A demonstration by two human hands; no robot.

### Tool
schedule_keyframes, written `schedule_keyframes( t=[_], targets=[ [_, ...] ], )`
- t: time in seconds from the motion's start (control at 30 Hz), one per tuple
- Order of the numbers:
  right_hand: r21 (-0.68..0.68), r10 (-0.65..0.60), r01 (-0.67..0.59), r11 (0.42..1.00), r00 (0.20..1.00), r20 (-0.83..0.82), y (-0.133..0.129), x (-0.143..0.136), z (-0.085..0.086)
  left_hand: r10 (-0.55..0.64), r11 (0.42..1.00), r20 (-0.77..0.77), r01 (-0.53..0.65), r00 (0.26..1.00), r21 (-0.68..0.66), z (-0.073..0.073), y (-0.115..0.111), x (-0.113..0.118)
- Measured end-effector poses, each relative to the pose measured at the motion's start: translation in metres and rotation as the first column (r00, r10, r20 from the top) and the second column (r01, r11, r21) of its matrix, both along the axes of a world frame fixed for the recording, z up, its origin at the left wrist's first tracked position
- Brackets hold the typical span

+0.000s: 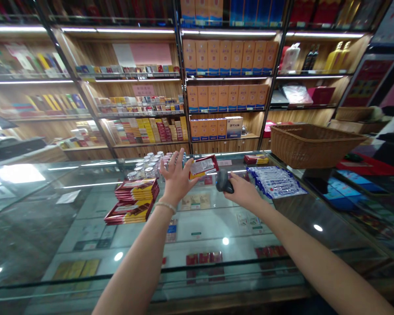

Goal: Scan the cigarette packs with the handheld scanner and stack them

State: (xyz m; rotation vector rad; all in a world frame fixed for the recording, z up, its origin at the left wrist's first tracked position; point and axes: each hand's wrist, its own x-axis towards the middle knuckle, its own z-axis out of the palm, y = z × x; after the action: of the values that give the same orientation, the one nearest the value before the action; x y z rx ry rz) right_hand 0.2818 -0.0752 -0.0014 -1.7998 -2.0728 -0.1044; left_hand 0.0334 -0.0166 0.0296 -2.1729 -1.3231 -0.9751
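Lit wooden shelves (pixel 95 50) of boxes line the wall beyond a glass-topped bench (pixel 93 192), and I take the black scanner (pixel 223 181) as my mark. Just to its left is a flat, oblong packet (pixel 206 166), dark red at the edges with a touch of yellow, a pale printed panel facing up, sitting at a tilt. The left grip (pixel 177 181) is at the packet's left end, pinching it between thumb and forefinger, the other fingers fanned out; the right grip (pixel 241 190) is wrapped around the scanner. Farther left of the scanner are stacked red-and-yellow packets (pixel 134 201); beyond it to the left, lidded clear jars (pixel 147 166), contents too small to tell. To its right lie blue-and-white sachets (pixel 274 181), then a wicker basket (pixel 302 151) whose inside I can't make out. Under the glass, nearer the person than the scanner, are red boxes (pixel 205 259).
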Motion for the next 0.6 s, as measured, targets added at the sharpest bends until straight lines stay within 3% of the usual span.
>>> schedule_keyframes(
  t=[0.13,0.3,0.37,0.47,0.53,0.6],
  targets=[
    [0.077,-0.029,0.030,0.997,0.999,-0.023,-0.018,0.001,0.017,0.049,0.999,0.026,-0.049,0.998,-0.002,-0.001,0.002,-0.004],
    [0.018,-0.042,0.044,0.999,0.992,-0.120,-0.034,0.002,0.034,0.067,0.998,0.043,-0.067,0.997,-0.008,-0.001,0.003,-0.009],
    [-0.044,0.033,-0.046,0.998,0.966,-0.258,-0.037,0.003,0.037,0.075,0.997,0.025,-0.075,0.997,0.006,-0.003,0.004,-0.010],
    [-0.164,0.154,-0.275,0.947,0.841,-0.519,-0.041,0.004,0.039,0.089,0.996,-0.003,-0.088,0.996,0.022,-0.006,0.007,-0.012],
    [-0.221,0.143,-0.349,0.911,0.769,-0.623,-0.043,0.001,0.038,0.096,0.995,-0.017,-0.095,0.995,0.023,-0.007,0.007,-0.013],
    [-0.250,0.099,-0.347,0.904,0.739,-0.667,-0.045,-0.003,0.037,0.101,0.995,-0.026,-0.100,0.995,0.026,-0.007,0.007,-0.013]
  ],
)
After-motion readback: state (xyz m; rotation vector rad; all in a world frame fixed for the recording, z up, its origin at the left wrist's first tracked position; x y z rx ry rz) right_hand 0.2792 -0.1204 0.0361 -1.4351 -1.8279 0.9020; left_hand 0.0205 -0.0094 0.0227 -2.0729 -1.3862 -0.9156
